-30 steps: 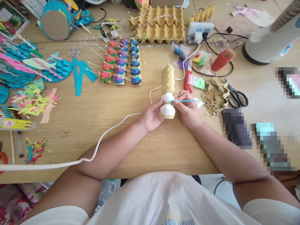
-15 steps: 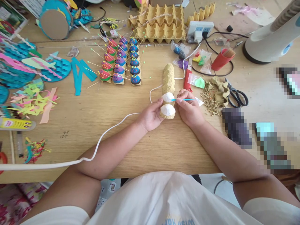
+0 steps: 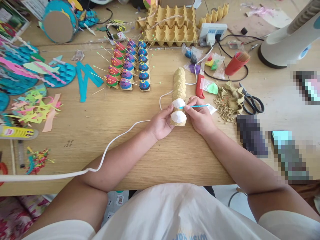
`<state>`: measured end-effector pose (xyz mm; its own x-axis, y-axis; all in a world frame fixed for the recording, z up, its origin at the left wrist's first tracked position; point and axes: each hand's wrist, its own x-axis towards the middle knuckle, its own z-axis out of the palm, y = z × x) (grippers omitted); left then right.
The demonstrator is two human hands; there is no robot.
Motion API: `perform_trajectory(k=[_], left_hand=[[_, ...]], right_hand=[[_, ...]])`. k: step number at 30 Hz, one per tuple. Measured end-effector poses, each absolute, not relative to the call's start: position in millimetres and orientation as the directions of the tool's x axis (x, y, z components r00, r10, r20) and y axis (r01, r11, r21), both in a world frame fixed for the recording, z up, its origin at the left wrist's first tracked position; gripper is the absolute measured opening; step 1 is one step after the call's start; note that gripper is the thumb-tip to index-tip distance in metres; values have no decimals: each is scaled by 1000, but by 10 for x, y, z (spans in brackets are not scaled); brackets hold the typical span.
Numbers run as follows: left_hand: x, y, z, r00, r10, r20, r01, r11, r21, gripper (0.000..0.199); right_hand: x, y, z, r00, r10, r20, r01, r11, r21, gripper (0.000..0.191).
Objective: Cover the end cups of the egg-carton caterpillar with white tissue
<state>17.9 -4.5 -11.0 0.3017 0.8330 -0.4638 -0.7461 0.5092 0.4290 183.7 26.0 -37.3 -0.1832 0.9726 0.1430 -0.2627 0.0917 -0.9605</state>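
Observation:
My left hand point(image 3: 161, 124) is closed on the near left side of an egg carton strip point(image 3: 179, 81), a row of tan humps pointing away from me. Its two nearest humps carry a white covering point(image 3: 178, 116); the farther ones are bare. Between the fingers of my right hand point(image 3: 201, 118) is a thin blue stick-like tool point(image 3: 196, 106), held almost level. The tool's tip touches the lower edge of the second white hump. A small white piece point(image 3: 211, 109) shows just right of my right hand.
Painted carton rows point(image 3: 127, 65) with pins stand at back left. Right of the strip lie a red-handled knife point(image 3: 200, 86), torn carton scraps point(image 3: 228, 100) and black scissors point(image 3: 253, 101). A white cable point(image 3: 112, 143) crosses my left forearm. Egg trays point(image 3: 171, 25) are behind.
My right hand has shifted slightly left, and the blue tool's tip has moved left and a little down across the second white hump. My left hand stays in place.

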Motion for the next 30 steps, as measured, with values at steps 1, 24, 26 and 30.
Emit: perform_trajectory(k=[1,24,26,30], left_hand=[[178,-46,-116,304,837,-456,-745,507,433,25],[190,-60,-83,281,848,-450,-742,489,458,19],[191,-58,-81,281,848,-450,-745,488,455,20],[194,-55,-77,282,847,-451,-749,488,448,25]], right_hand=[[1838,258,-366,-186,972,141,-278,86,-957,49],[1843,249,-328,-208,973,98,-340,22,-940,50],[1842,250,-332,-208,973,97,-343,20,-939,50],[1837,255,-351,-204,974,103,-349,26,-937,50]])
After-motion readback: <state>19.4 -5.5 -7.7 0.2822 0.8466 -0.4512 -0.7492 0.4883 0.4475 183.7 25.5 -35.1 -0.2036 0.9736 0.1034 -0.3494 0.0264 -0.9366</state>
